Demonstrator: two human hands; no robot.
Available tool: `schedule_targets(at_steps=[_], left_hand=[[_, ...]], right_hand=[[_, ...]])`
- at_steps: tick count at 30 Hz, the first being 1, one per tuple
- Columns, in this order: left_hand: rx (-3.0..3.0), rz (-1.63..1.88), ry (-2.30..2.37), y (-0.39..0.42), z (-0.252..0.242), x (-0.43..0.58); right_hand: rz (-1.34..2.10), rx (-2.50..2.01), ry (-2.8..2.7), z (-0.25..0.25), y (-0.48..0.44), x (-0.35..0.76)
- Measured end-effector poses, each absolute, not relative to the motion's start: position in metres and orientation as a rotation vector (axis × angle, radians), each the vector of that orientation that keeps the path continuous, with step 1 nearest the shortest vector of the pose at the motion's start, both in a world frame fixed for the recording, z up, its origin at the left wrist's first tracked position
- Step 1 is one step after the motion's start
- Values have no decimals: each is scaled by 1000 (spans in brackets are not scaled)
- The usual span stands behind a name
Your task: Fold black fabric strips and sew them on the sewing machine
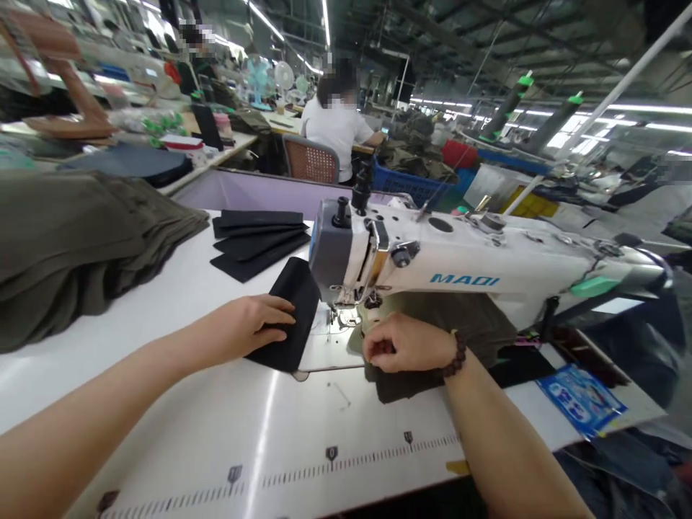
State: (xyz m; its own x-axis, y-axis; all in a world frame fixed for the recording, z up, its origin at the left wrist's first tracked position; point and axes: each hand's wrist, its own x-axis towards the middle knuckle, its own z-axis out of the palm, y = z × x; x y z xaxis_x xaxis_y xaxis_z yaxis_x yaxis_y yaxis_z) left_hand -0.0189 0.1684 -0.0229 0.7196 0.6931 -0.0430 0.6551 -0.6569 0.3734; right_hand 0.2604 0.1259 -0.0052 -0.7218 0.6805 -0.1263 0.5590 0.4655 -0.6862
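Observation:
My left hand [258, 323] lies on a black fabric piece [289, 313] just left of the needle of a white sewing machine [465, 270], fingers stretched flat on the cloth. My right hand [403, 344], with a bead bracelet on the wrist, is curled in a pinch on olive-green fabric [465, 335] under the machine arm, close to the presser foot [346, 316].
A stack of black fabric pieces [259, 241] lies behind on the white table [178, 303]. A heap of olive cloth [81, 245] fills the left. A blue packet [581, 398] sits at the right edge. A person in white sits at a further station [335, 130].

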Motion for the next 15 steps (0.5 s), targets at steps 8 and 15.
schedule_targets(at_steps=[8, 15], left_hand=[[2654, 200, 1098, 130, -53, -17], [2769, 243, 1084, 105, -59, 6]], right_hand=[[1069, -1120, -2873, 6, 122, 254], [407, -1123, -2830, -14, 117, 243]])
